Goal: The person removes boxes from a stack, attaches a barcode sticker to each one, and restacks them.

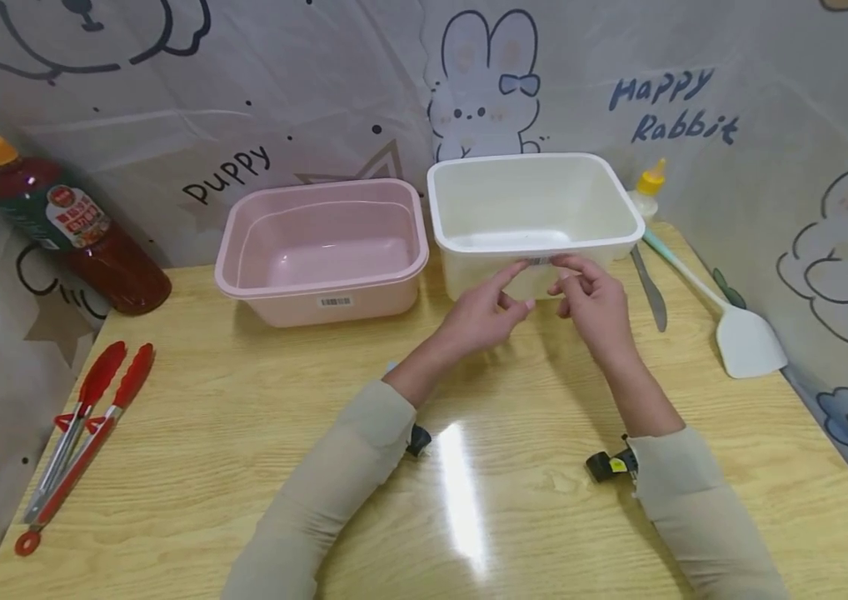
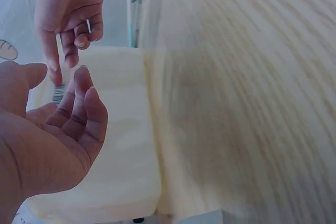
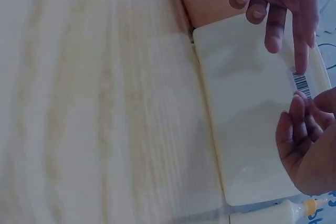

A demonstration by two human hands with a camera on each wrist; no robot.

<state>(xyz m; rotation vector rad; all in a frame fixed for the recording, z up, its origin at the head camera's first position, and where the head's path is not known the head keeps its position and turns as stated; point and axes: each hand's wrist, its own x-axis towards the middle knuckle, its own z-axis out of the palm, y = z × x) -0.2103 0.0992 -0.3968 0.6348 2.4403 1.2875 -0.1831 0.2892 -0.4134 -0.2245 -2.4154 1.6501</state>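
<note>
A white plastic bin (image 1: 465,271) stands at the back of the table with a barcode sticker (image 1: 539,260) just under its front rim. My left hand (image 1: 486,315) reaches the sticker's left end, its index finger extended and the others loosely bent. From the other side my right hand (image 1: 595,310) puts its index fingertip at the sticker's right end. In the right wrist view both index fingertips frame the barcode (image 3: 301,84) against the bin wall. Neither hand grips anything; whether the fingertips press or only hover close is hard to tell.
Left of the white bin stands a pink bin (image 1: 379,304). Red-tipped tongs (image 1: 87,442) and a sauce bottle (image 1: 87,225) are at the far left. To the right are a small yellow-capped bottle (image 1: 647,196), a knife (image 1: 650,292) and a white spatula (image 1: 748,342).
</note>
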